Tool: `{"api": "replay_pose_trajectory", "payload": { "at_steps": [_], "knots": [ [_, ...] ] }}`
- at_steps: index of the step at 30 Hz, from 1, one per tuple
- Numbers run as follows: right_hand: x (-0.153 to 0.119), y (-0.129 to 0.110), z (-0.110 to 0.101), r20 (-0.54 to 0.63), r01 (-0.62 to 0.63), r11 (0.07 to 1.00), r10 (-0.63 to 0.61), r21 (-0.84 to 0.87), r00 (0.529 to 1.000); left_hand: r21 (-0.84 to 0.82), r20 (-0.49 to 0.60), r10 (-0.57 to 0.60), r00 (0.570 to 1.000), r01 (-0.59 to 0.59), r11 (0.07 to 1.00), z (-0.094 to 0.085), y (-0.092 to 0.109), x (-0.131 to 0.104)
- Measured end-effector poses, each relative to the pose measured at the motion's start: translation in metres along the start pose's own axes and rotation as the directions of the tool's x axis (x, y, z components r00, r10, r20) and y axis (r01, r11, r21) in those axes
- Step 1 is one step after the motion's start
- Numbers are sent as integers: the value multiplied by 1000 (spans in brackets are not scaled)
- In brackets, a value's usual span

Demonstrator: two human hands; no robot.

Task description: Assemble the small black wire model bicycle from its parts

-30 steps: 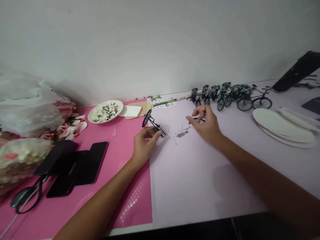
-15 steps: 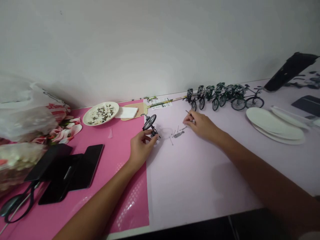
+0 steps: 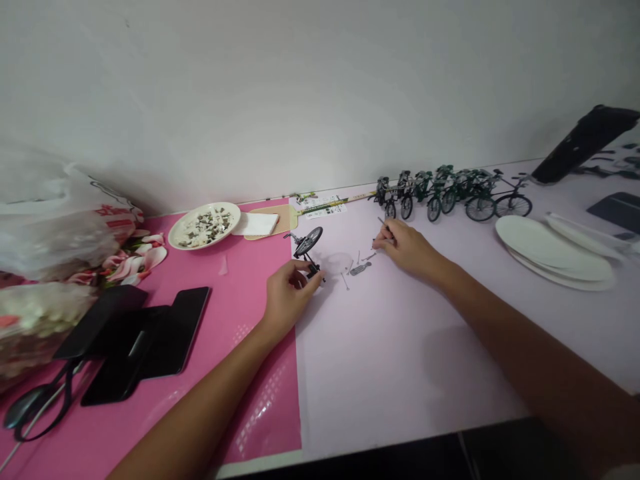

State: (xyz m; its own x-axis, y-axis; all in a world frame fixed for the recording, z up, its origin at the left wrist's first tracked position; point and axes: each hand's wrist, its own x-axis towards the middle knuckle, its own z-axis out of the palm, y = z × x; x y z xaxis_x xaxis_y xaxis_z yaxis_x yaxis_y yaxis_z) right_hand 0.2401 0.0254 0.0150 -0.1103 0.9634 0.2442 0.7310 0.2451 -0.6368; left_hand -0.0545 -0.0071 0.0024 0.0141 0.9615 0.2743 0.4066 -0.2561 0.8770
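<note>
My left hand (image 3: 287,293) pinches the dark frame of a miniature bicycle (image 3: 309,243) between thumb and fingers. The bicycle is tilted, and one wheel shows above my fingertips. On the pale part of the table, my right hand (image 3: 407,247) is closed around a thin stick-like tool (image 3: 381,221), whose tip points up and left; its exact kind is too small to tell. Just left of my right fingertips lie several thin pin-like parts (image 3: 345,281) and a flat grey part (image 3: 361,268).
Several finished miniature bicycles (image 3: 480,203) stand in a row along the wall. White oval plates (image 3: 555,250) are at right. Toward the left are a plate of small pieces (image 3: 173,237), a white pad (image 3: 256,225), black phones (image 3: 175,333) and plastic bags (image 3: 55,240).
The whole view has shifted slightly, moving things a little to the right. Both hands keep their grips, and the bicycle's wheel is at nearly the same tilt.
</note>
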Motion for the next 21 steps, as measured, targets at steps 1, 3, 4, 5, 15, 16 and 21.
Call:
{"api": "replay_pose_trajectory", "payload": {
  "at_steps": [1,3,4,5,15,16,21],
  "knots": [
    [0,3,2,25,24,1000,-24,-1,999,0,2,2,1000,-2,1000,0,0,0],
    [1,9,5,69,62,998,-60,-14,996,2,5,6,1000,-6,1000,0,0,-1],
    [2,11,7,81,71,997,-70,-18,994,4,6,9,1000,-9,1000,-1,0,-1],
    [2,13,8,87,75,997,-74,-19,993,8,7,13,1000,-13,1000,-1,0,-2],
    [2,18,15,88,67,996,-62,-56,994,19,21,41,999,-42,999,-1,1,-2],
    [1,18,16,83,61,997,-57,-53,995,17,22,41,999,-42,999,-1,2,-2],
    [0,19,16,80,34,998,-29,-59,996,10,27,32,999,-32,999,-1,3,-2]
  ]
}}
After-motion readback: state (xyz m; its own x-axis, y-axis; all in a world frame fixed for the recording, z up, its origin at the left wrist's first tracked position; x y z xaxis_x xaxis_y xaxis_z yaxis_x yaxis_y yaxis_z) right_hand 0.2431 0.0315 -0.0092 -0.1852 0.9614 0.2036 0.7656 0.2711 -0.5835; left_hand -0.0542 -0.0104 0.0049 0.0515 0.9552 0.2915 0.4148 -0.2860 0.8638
